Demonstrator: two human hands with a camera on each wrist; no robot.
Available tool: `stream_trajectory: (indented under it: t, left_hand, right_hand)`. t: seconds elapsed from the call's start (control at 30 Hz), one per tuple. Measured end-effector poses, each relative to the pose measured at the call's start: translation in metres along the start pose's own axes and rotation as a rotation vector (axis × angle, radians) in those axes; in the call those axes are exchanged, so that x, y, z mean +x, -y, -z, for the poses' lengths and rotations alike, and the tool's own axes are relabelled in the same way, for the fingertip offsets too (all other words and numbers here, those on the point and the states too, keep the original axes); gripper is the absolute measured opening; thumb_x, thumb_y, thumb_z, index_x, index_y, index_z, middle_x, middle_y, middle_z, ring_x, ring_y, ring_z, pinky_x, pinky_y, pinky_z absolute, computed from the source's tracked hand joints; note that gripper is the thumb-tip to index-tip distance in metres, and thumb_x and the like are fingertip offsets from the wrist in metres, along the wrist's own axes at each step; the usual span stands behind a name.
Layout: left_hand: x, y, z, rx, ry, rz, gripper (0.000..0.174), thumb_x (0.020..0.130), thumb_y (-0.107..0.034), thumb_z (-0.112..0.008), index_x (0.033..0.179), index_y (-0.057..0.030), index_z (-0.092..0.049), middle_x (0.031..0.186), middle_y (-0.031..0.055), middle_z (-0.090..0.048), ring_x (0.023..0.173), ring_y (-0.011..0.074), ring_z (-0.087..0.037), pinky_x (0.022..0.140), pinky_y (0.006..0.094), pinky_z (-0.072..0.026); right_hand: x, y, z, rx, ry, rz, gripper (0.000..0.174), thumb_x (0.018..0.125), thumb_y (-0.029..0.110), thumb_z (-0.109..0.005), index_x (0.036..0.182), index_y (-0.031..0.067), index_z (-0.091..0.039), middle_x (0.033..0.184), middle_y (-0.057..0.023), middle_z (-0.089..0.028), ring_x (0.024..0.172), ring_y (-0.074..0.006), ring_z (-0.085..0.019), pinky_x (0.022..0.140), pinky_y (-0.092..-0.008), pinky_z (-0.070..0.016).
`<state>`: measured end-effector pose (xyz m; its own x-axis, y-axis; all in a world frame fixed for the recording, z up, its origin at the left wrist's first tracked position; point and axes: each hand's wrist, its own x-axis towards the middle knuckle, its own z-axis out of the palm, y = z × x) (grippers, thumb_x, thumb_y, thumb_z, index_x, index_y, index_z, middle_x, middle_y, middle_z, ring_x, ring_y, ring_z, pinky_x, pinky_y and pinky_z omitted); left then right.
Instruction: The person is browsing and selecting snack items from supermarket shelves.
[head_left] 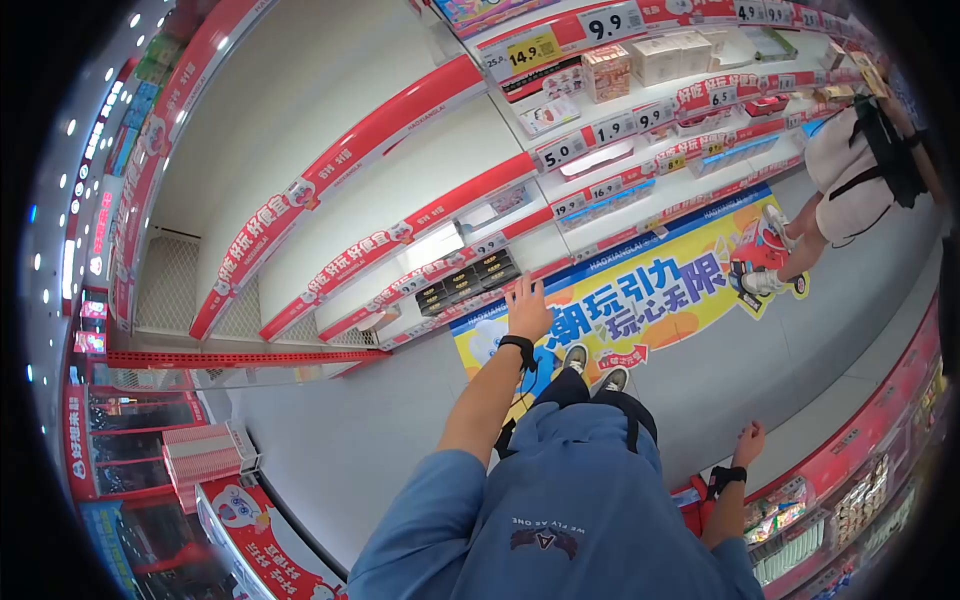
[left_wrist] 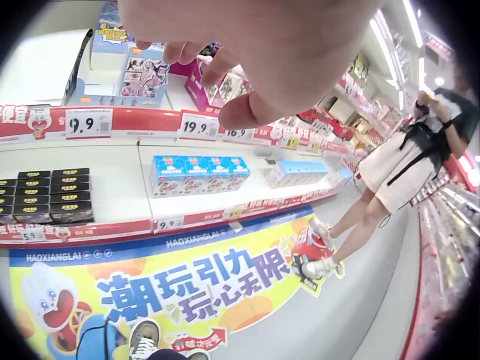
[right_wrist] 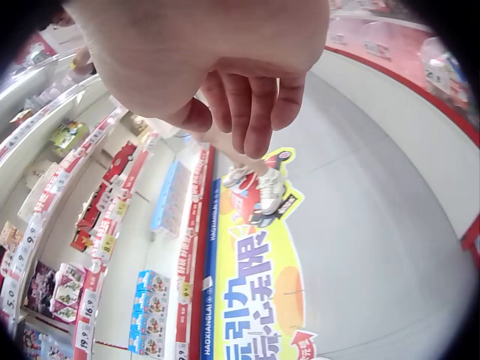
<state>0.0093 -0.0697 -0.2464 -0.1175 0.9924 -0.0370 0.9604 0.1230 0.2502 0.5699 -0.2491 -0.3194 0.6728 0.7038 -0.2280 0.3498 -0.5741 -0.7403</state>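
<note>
The left hand (head_left: 528,308) reaches forward near the lower shelf edge in the head view, fingers loosely bent, holding nothing. In the left wrist view that hand (left_wrist: 255,52) spans the top, above blue boxes (left_wrist: 199,175) on the bottom shelf; no contact shows. Stacked black boxes (head_left: 466,285) sit on the bottom shelf, just left of the left hand in the head view. The right hand (head_left: 750,443) hangs at the person's side, away from the shelves. Its fingers droop loosely and hold nothing in the right wrist view, where the hand (right_wrist: 217,67) is above the floor.
Red-edged shelves (head_left: 440,200) with price tags curve along one side. A colourful floor mat (head_left: 640,300) lies before them. Another person in white shorts (head_left: 850,180) stands at the mat's far end. Packaged goods (head_left: 862,497) fill the opposite shelf. A printed red-and-white case (head_left: 250,530) stands at lower left.
</note>
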Motion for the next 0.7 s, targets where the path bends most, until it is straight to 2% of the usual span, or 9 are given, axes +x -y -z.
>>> stream_trajectory:
  t: [0.1,0.13,0.17,0.2,0.3,0.4,0.57,0.63,0.7]
  left_hand:
    - [-0.028,0.009,-0.001,0.045,0.163,0.106,0.054,0.070,-0.017,-0.064,0.120,-0.0026,-0.053,0.142,0.0199,-0.035,0.130,0.0325,-0.034,0.101,0.0541,-0.0271]
    - [-0.032,0.010,0.003,0.014,0.139,0.145,0.053,0.070,-0.017,-0.064,0.120,-0.0025,-0.053,0.142,0.0199,-0.036,0.130,0.0325,-0.035,0.100,0.0542,-0.0272]
    - [-0.040,0.012,0.006,-0.017,0.123,0.185,0.053,0.071,-0.017,-0.063,0.121,-0.0023,-0.053,0.142,0.0199,-0.036,0.130,0.0325,-0.035,0.100,0.0543,-0.0272]
    - [-0.052,0.017,0.007,-0.048,0.115,0.226,0.053,0.071,-0.017,-0.063,0.121,-0.0022,-0.053,0.142,0.0199,-0.036,0.129,0.0326,-0.035,0.100,0.0545,-0.0272]
    - [-0.078,0.044,0.013,-0.110,0.051,0.233,0.052,0.073,-0.018,-0.061,0.121,-0.0017,-0.053,0.140,0.0200,-0.038,0.127,0.0333,-0.037,0.100,0.0537,-0.0267]
    - [-0.101,0.085,0.015,-0.117,0.076,0.314,0.049,0.073,-0.019,-0.060,0.119,-0.0021,-0.054,0.138,0.0194,-0.040,0.125,0.0334,-0.038,0.101,0.0531,-0.0257]
    - [-0.141,0.170,0.021,-0.179,0.051,0.414,0.046,0.073,-0.019,-0.061,0.115,-0.0026,-0.056,0.133,0.0164,-0.044,0.123,0.0327,-0.042,0.100,0.0505,-0.0291]
    - [-0.156,0.203,0.032,-0.198,0.033,0.401,0.044,0.073,-0.017,-0.062,0.114,-0.0020,-0.057,0.129,0.0171,-0.047,0.120,0.0327,-0.045,0.099,0.0464,-0.0332]
    - [-0.174,0.248,0.018,-0.295,-0.107,0.246,0.039,0.073,-0.011,-0.063,0.111,-0.0009,-0.058,0.117,0.0188,-0.055,0.111,0.0336,-0.051,0.093,0.0412,-0.0399]
  right_hand:
    - [-0.078,-0.055,0.038,0.000,-0.099,-0.358,0.022,0.087,0.013,-0.053,0.102,-0.0012,-0.060,0.076,-0.0096,-0.063,0.066,-0.0165,-0.061,0.059,-0.0293,-0.0495]
    - [-0.089,-0.127,0.047,-0.144,-0.115,-0.326,0.021,0.086,0.013,-0.052,0.098,-0.0020,-0.062,0.076,-0.0122,-0.065,0.067,-0.0178,-0.063,0.056,-0.0300,-0.0500]
    - [-0.122,-0.117,0.056,-0.265,-0.151,-0.315,0.022,0.085,0.015,-0.052,0.093,-0.0032,-0.062,0.075,-0.0142,-0.066,0.062,-0.0184,-0.063,0.050,-0.0297,-0.0502]
    - [-0.145,-0.119,0.063,-0.112,-0.106,-0.489,0.023,0.083,0.015,-0.053,0.092,-0.0036,-0.061,0.073,-0.0142,-0.065,0.056,-0.0186,-0.062,0.046,-0.0296,-0.0496]
    - [-0.193,-0.145,0.067,0.090,-0.183,-0.648,0.022,0.083,0.015,-0.053,0.091,-0.0038,-0.061,0.071,-0.0142,-0.064,0.052,-0.0187,-0.060,0.043,-0.0302,-0.0492]
    - [-0.206,-0.130,0.049,0.163,-0.168,-0.590,0.020,0.085,0.013,-0.054,0.092,-0.0040,-0.060,0.071,-0.0132,-0.063,0.052,-0.0171,-0.059,0.045,-0.0287,-0.0486]
    - [-0.203,-0.094,0.015,0.115,-0.113,-0.175,0.018,0.091,0.011,-0.053,0.098,-0.0037,-0.060,0.076,-0.0089,-0.063,0.060,-0.0126,-0.058,0.052,-0.0261,-0.0478]
    - [-0.210,-0.091,0.000,0.189,-0.105,-0.147,0.016,0.091,0.005,-0.051,0.102,-0.0030,-0.059,0.081,-0.0090,-0.064,0.065,-0.0111,-0.059,0.058,-0.0248,-0.0487]
    - [-0.261,-0.039,-0.004,0.179,-0.124,0.013,0.016,0.088,0.004,-0.052,0.101,-0.0027,-0.060,0.083,-0.0100,-0.064,0.077,-0.0155,-0.063,0.068,-0.0275,-0.0494]
